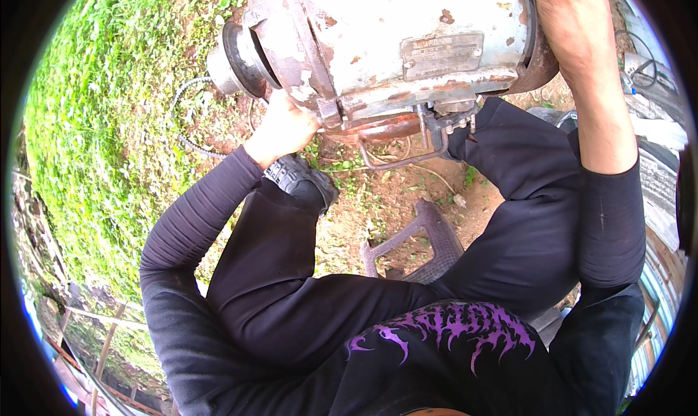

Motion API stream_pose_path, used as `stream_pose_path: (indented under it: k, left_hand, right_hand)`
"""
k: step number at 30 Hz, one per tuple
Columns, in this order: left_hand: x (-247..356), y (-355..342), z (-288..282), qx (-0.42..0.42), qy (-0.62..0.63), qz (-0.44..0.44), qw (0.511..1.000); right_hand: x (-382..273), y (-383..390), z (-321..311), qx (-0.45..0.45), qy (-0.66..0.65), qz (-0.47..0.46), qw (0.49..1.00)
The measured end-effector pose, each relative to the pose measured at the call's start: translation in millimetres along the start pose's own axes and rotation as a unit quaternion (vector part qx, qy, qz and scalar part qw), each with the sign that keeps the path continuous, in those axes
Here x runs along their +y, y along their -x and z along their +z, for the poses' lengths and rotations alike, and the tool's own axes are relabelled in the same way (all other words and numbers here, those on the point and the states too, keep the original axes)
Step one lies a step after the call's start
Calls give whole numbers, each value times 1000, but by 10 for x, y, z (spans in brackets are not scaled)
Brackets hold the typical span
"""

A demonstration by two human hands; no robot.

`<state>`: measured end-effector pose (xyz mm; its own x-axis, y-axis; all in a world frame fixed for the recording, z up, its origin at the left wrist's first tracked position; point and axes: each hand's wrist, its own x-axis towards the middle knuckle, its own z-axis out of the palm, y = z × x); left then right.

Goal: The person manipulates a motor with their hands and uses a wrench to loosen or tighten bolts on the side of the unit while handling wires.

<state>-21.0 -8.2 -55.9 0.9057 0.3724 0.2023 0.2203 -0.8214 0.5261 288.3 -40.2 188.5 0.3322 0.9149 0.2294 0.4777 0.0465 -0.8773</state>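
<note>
A large electric motor (378, 49), its pale paint chipped and rusty, lies across the upper middle with a metal nameplate (442, 55) on its side. At its left end sits a pulley (243, 60). My left hand (283, 127) is closed on the lower left edge of the motor's housing, just below the pulley; some fingers are hidden behind it. Against the right end rests my right hand (571, 13), partly cut off by the top edge, its fingers out of sight. Below the housing hang a bent metal rod (407, 163) and a small rusty bracket (458, 118).
Between my legs stands a dark plastic stool (429, 245) on bare soil. Grass (94, 140) covers the left side. A thin grey cable (174, 114) loops on the ground beside the pulley. Corrugated sheets (665, 249) lie along the right. My shoe (302, 180) is under my left hand.
</note>
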Motion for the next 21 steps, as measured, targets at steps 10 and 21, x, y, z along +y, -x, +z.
stream_pose_path:
  k: [10, 21]
  left_hand:
    - [16, -142, -133, 33, 0, 56, 998]
    - [288, -285, -445, -1, 114, -100, 989]
  right_hand:
    - [0, 5, -21, 10, 45, -6, 999]
    - [4, 18, -46, 3, 37, -1, 999]
